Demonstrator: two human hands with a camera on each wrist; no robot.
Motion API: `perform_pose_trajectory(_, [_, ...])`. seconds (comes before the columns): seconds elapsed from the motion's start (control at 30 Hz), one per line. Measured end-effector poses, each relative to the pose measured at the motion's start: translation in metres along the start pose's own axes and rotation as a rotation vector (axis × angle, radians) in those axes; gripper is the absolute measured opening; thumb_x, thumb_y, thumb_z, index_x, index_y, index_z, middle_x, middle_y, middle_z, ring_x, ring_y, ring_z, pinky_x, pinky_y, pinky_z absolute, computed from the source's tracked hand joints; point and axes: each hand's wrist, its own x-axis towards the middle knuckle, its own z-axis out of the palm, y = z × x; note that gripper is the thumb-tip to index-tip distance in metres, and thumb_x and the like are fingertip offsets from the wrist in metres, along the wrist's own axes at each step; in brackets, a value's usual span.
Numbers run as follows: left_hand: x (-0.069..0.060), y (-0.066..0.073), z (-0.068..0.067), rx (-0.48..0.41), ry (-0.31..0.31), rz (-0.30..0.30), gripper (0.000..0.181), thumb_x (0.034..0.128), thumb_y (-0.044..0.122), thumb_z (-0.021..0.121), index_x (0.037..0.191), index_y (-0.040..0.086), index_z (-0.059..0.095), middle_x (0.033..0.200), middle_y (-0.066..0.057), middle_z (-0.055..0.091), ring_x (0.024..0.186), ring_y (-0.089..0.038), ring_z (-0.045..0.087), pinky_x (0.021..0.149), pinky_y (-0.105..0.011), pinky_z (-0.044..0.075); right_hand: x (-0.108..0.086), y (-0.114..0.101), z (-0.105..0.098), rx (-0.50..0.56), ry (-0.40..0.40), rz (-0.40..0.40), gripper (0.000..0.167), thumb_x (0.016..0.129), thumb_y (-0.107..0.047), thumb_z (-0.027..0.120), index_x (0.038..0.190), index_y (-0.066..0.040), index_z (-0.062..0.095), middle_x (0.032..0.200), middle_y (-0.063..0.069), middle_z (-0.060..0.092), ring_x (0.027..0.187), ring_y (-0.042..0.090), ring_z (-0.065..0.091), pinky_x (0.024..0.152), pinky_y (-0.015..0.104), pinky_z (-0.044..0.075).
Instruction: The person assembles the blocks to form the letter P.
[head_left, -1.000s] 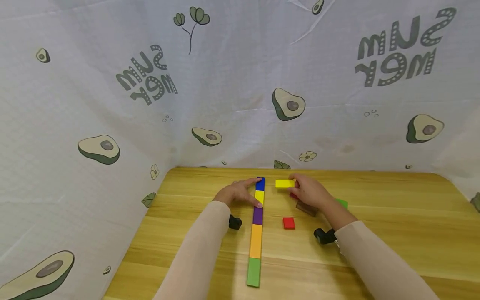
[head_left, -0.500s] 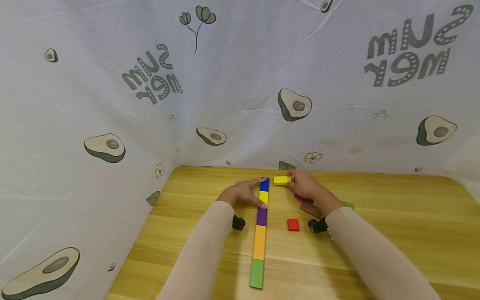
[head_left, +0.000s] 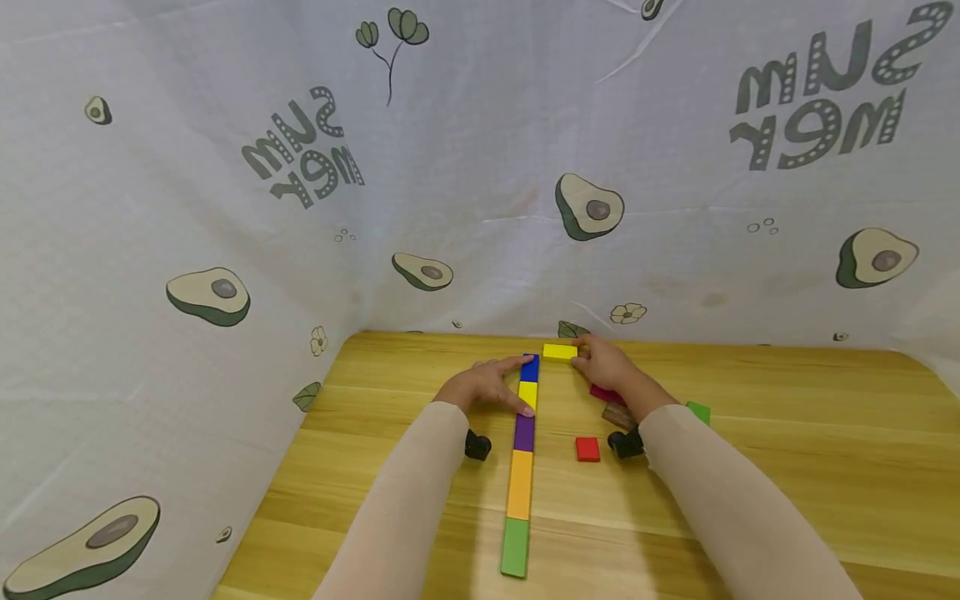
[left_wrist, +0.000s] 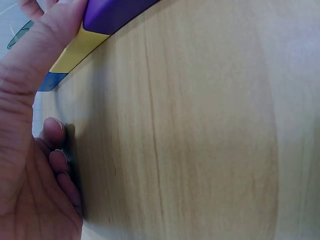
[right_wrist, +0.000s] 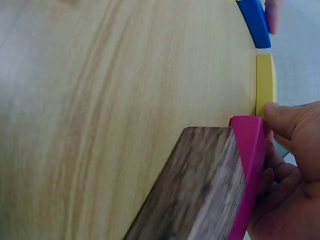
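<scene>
A straight row of blocks runs away from the person: green [head_left: 514, 547], orange [head_left: 520, 485], purple [head_left: 524, 433], yellow [head_left: 528, 395] and blue [head_left: 530, 368] at the far end. The left hand [head_left: 483, 387] lies along its left side, index finger at the blue block and thumb at the purple-yellow joint. The right hand [head_left: 609, 367] pinches the right end of a loose yellow block [head_left: 560, 352], just right of the blue one and near the table's back edge. In the right wrist view a small gap parts this yellow block [right_wrist: 265, 82] from the blue block [right_wrist: 255, 22].
A red square block [head_left: 588, 449] lies right of the row. Beneath the right forearm are a magenta block [right_wrist: 247, 145] and a brown wood-grain block [right_wrist: 200, 175]. A green block [head_left: 699, 412] lies farther right. A patterned cloth [head_left: 480, 167] hangs behind the table.
The right hand has carried the loose yellow block left and back, closer to the blue end of the row. The left hand has stayed at the row; the head view has shifted slightly.
</scene>
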Motion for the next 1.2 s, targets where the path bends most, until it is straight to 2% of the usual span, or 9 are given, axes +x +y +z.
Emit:
perform_pose_trajectory(0.37, [-0.0023, 0.0008, -0.0001, 0.004, -0.004, 0.007, 0.102, 0.0669, 0.060, 0.089, 0.151, 0.062, 0.032, 0.169, -0.003, 0.029, 0.156, -0.036, 0.021, 0.119, -0.071, 0.026, -0.0015, -0.0060, 0.0033, -0.008, 0.004, 0.032, 0.043, 0.106, -0.026, 0.055, 0.142, -0.002, 0.050, 0.139, 0.032, 0.058, 0.117, 0.044, 0.058, 0.110, 0.059, 0.044])
perform_pose_trajectory(0.6, [-0.0010, 0.0004, 0.0002, 0.005, -0.005, 0.002, 0.102, 0.0663, 0.061, 0.089, 0.150, 0.063, 0.032, 0.169, -0.003, 0.029, 0.155, -0.036, 0.022, 0.119, -0.071, 0.026, -0.0003, -0.0047, 0.0036, -0.011, 0.007, 0.042, 0.044, 0.107, -0.028, 0.053, 0.143, -0.004, 0.049, 0.142, 0.031, 0.056, 0.125, 0.046, 0.056, 0.113, 0.060, 0.042])
perform_pose_trajectory(0.73, [0.0000, 0.0008, -0.0003, 0.003, -0.004, 0.000, 0.102, 0.0659, 0.061, 0.090, 0.150, 0.063, 0.032, 0.169, -0.003, 0.029, 0.155, -0.036, 0.022, 0.119, -0.071, 0.027, -0.0004, -0.0039, 0.0021, -0.015, 0.000, 0.049, 0.045, 0.107, -0.029, 0.053, 0.144, -0.005, 0.048, 0.142, 0.031, 0.057, 0.122, 0.045, 0.058, 0.111, 0.060, 0.044])
perform_pose_trajectory(0.9, [-0.0004, 0.0013, -0.0012, 0.002, -0.005, 0.002, 0.102, 0.0663, 0.060, 0.090, 0.150, 0.063, 0.032, 0.170, -0.002, 0.028, 0.157, -0.036, 0.018, 0.119, -0.071, 0.024, -0.0010, -0.0031, 0.0005, 0.015, -0.010, 0.041, 0.048, 0.106, -0.029, 0.054, 0.146, -0.005, 0.046, 0.139, 0.031, 0.058, 0.118, 0.045, 0.057, 0.110, 0.061, 0.044])
perform_pose_trajectory(1.07, [-0.0012, 0.0016, -0.0016, 0.001, -0.007, -0.002, 0.101, 0.0663, 0.060, 0.090, 0.150, 0.064, 0.032, 0.169, -0.003, 0.029, 0.157, -0.036, 0.019, 0.119, -0.071, 0.025, -0.0036, -0.0003, -0.0011, 0.057, -0.013, 0.026, 0.051, 0.106, -0.029, 0.054, 0.150, -0.006, 0.042, 0.123, 0.030, 0.062, 0.103, 0.040, 0.059, 0.100, 0.057, 0.049])
perform_pose_trajectory(1.2, [-0.0018, 0.0011, -0.0013, 0.002, -0.001, 0.005, 0.101, 0.0664, 0.060, 0.090, 0.149, 0.064, 0.032, 0.169, -0.002, 0.029, 0.157, -0.036, 0.018, 0.120, -0.071, 0.024, -0.0088, 0.0034, -0.0037, 0.092, -0.025, 0.022, 0.053, 0.107, -0.031, 0.053, 0.153, -0.006, 0.039, 0.126, 0.032, 0.063, 0.108, 0.041, 0.062, 0.100, 0.057, 0.051])
